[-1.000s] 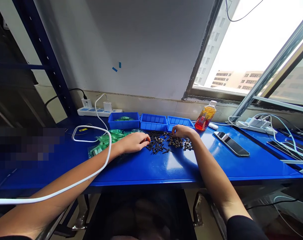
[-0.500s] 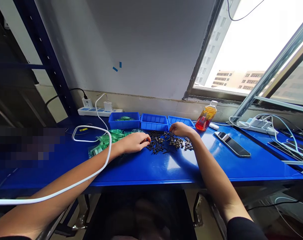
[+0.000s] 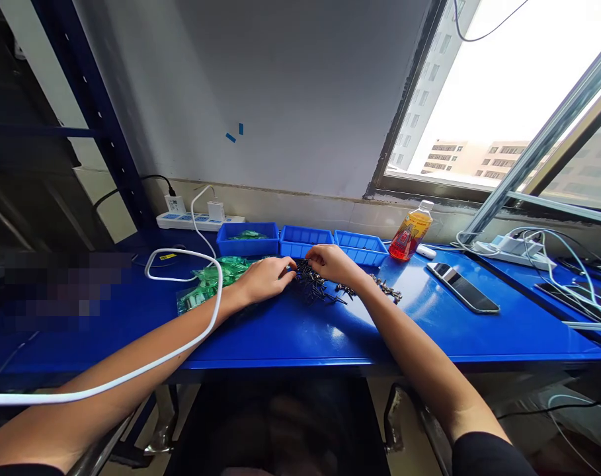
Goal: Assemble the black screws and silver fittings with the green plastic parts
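Between the earlier frame and this one, the right hand (image 3: pixel 332 264) shifted leftward from the fittings (image 3: pixel 390 290) to the dark screws (image 3: pixel 314 289) beside the left hand (image 3: pixel 266 279); some fittings came to lie farther right. At left, a white cable (image 3: pixel 218 284) crossed in front of the left forearm (image 3: pixel 171 340) and looped back toward a power strip (image 3: pixel 200 223) along the wall (image 3: pixel 300 99). Green packets (image 3: pixel 205 285) lay on the blue desk (image 3: pixel 300 340), partly hidden by the left hand and forearm. Behind them, the left bin (image 3: pixel 248 247) contained similar packets. The left hand was curled, thumb and forefinger parted, at the left edge of the screws; whether it gripped one could not be told. The middle bin (image 3: pixel 297 250) stood behind the screws. Over these the right hand bent, fingertips drawn together; whether they pinched a screw could not be told. Farther right stood the right bin (image 3: pixel 367 258), with the fittings before it, partly hidden by the right forearm (image 3: pixel 419 344). Next came a bottle (image 3: pixel 410 233), a phone (image 3: pixel 463 287) and a second power strip (image 3: pixel 513 252) bearing plugs.
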`<state>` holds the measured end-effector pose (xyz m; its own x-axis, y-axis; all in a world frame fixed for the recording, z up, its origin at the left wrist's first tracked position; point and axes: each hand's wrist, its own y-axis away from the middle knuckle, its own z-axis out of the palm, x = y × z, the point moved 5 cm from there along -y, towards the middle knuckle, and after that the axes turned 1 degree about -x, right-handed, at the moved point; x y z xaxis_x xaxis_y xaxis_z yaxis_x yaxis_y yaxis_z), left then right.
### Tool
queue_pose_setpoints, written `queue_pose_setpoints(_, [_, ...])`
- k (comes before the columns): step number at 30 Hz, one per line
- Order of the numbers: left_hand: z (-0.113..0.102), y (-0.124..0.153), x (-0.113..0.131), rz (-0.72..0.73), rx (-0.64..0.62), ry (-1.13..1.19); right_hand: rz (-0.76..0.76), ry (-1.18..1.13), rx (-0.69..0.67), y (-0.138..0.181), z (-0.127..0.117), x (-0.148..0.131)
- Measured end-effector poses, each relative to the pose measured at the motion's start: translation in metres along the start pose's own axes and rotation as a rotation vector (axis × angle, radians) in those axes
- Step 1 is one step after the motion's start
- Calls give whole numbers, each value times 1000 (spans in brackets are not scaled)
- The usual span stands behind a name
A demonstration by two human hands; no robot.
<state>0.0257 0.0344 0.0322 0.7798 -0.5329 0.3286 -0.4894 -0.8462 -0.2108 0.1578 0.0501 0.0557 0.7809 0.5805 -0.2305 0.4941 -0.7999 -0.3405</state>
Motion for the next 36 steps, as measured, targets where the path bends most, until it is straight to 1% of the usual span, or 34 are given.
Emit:
queue_pose_setpoints(2, [-4, 0, -3, -57, 66, 20, -44, -42, 25, 0, 4, -6])
queue_pose_setpoints(4, [-8, 0, -5, -83, 114, 38, -82, -77, 53, 0, 7, -12])
queue_pose_setpoints(9, [-12, 1, -6, -78, 204, 62, -138, -152, 109, 0, 10, -20])
queue_pose_setpoints(12, [-14, 1, -6, -67, 246, 69, -146, -188, 149, -1, 10, -19])
queue_pose_setpoints(16, [-15, 1, -7, -63, 278, 92, -120, -210, 180, -1, 10, -18])
queue_pose_setpoints(19, [-13, 0, -8, -54, 258, 187, -109, -211, 178, -1, 11, -20])
queue_pose_setpoints(25, [-5, -4, -7, -9, 183, 528, -83, -175, 164, 0, 14, -21])
queue_pose_setpoints(27, [-3, -5, -6, -27, 141, 648, -77, -169, 171, 1, 13, -22])
queue_pose_setpoints(31, [-2, -4, -5, -117, 77, 856, -67, -156, 186, 2, 11, -24])
queue_pose_setpoints(36, [-4, -2, -5, -162, 80, 936, -64, -146, 179, 3, 10, -26])
